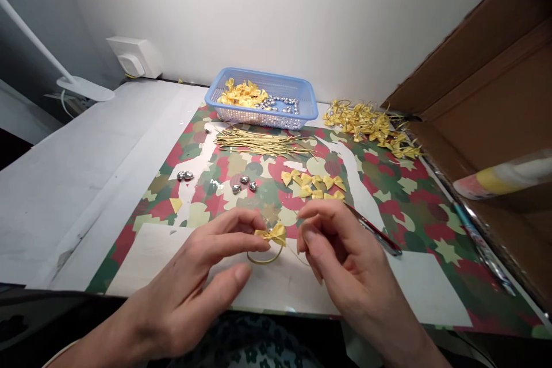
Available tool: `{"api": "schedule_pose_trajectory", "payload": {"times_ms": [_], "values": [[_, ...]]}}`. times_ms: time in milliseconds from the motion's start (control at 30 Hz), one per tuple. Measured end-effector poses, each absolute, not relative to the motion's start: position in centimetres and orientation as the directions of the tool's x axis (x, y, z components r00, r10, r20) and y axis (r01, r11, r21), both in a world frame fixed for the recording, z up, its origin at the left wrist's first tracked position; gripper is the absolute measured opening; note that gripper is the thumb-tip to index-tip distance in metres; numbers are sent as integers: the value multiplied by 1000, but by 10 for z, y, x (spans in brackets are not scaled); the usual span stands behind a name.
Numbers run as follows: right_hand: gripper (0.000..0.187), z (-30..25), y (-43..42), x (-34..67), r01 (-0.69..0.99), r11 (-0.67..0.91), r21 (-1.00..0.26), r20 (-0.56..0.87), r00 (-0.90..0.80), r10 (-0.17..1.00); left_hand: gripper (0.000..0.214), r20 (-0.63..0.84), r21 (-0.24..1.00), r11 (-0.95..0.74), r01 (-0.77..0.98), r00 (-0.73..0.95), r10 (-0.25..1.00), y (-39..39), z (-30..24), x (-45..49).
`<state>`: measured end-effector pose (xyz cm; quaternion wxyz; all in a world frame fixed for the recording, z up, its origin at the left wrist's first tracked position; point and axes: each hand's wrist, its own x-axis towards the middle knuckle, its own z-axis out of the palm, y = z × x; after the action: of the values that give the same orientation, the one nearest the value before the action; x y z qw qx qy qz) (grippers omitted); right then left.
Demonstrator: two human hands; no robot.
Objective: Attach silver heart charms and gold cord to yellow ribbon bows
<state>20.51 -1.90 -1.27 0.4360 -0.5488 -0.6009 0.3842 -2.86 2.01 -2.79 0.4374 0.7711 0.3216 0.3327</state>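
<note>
Touching the left grip [190, 267] at the index and middle fingertips, one yellow bow [273, 234] lies between the two grips, just beside the right grip [345, 256]; the left thumb stands apart, and I cannot tell whether those fingers pinch it. One cord loop [264, 263] shows below the bow, and one thin strand [297, 257] runs toward the curled right grip, its hold unclear. Beyond the right grip lie five loose bows [317, 181]; beyond the left, three silver beads [245, 179], at least two farther left [188, 175], then uncounted yellow cords [259, 142] and one blue basket [263, 117]
</note>
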Motion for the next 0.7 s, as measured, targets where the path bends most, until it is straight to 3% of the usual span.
{"api": "schedule_pose_trajectory", "payload": {"times_ms": [100,267,333,400,500,600,700], "values": [[19,-15,-18,205,391,48,-919,33,-46,998,36,222,882,-392,262,501,836,24,-28,-17],[17,-18,-16,195,477,21,-879,-13,-69,998,22,333,843,-466,270,419,845,26,-36,-1],[13,-21,-18,190,474,39,-880,-2,-85,996,20,258,907,-360,217,390,884,25,-38,0],[18,-26,-19,187,425,34,-904,1,-77,997,14,98,986,-140,91,369,924,25,-38,-1],[23,-31,-19,191,376,-6,-926,-49,-104,993,14,-69,993,100,-60,397,915,27,-38,-3],[25,-27,-14,205,441,23,-897,-51,-156,986,13,-68,996,87,-30,409,910,28,-37,-6],[21,-15,-10,219,520,101,-848,77,-67,995,14,-76,997,71,27,402,912,27,-37,-9]]}}
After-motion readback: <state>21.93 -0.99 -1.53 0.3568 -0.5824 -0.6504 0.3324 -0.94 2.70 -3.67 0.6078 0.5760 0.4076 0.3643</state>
